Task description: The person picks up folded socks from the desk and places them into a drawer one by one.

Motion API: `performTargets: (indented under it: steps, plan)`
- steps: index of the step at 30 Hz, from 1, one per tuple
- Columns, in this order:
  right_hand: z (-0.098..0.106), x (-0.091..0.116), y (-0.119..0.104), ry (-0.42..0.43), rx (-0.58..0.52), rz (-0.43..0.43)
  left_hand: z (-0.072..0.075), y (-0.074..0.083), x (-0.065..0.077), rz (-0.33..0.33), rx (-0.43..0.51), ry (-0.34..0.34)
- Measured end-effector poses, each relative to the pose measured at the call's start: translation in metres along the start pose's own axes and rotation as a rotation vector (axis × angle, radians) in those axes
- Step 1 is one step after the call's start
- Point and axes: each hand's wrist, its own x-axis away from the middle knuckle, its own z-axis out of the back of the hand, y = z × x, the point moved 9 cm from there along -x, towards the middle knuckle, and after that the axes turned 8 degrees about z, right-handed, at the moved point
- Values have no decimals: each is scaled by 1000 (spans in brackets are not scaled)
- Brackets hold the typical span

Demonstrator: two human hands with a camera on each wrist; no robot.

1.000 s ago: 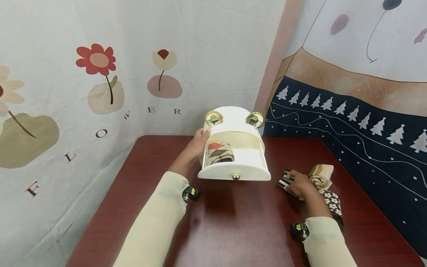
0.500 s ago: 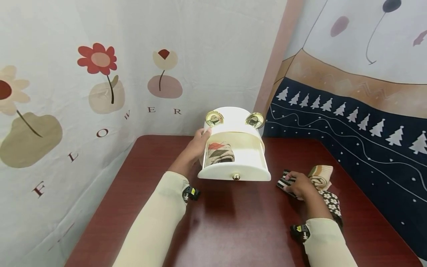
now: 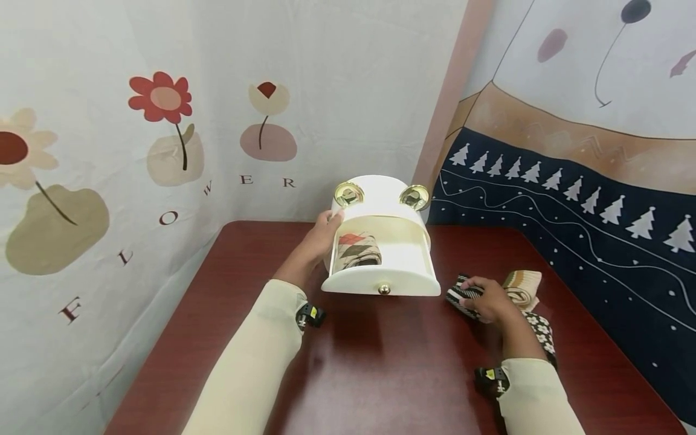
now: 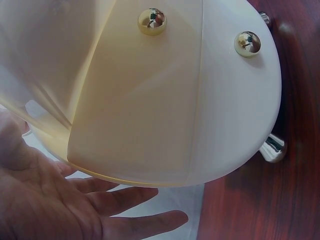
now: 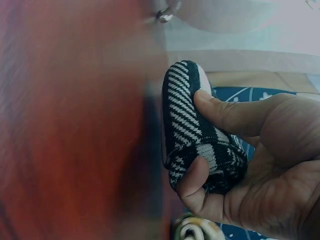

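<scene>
In the head view a white box (image 3: 375, 188) with gold knobs stands at the table's far side, its drawer (image 3: 380, 284) pulled out. Inside the drawer, on the left, lies a rolled argyle sock (image 3: 359, 249). My left hand (image 3: 321, 235) rests against the box's left side; the left wrist view shows its fingers (image 4: 135, 197) fairly straight along the curved wall. With thumb and fingers, my right hand (image 3: 489, 300) grips a rolled black-and-white knitted sock (image 5: 187, 115), low over the table to the drawer's right.
Beside my right hand lie a cream striped rolled sock (image 3: 523, 289) and a black sock with white flowers (image 3: 541, 329), partly hidden by the forearm. The red-brown table (image 3: 391, 374) backs onto printed cloth (image 3: 353, 109) with flowers and trees.
My right hand has shifted slightly left with the black-and-white sock, away from the other two socks. The left hand, box and drawer hold their places.
</scene>
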Motion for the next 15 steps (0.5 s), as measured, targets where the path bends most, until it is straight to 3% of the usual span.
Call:
performTargets:
  steps: [6, 15]
  plan:
    - [10, 5, -32, 58, 11, 73, 1, -1, 1, 3, -5, 3]
    - [23, 15, -71, 103, 81, 110, -2, 0, 1, -7, 8, -17]
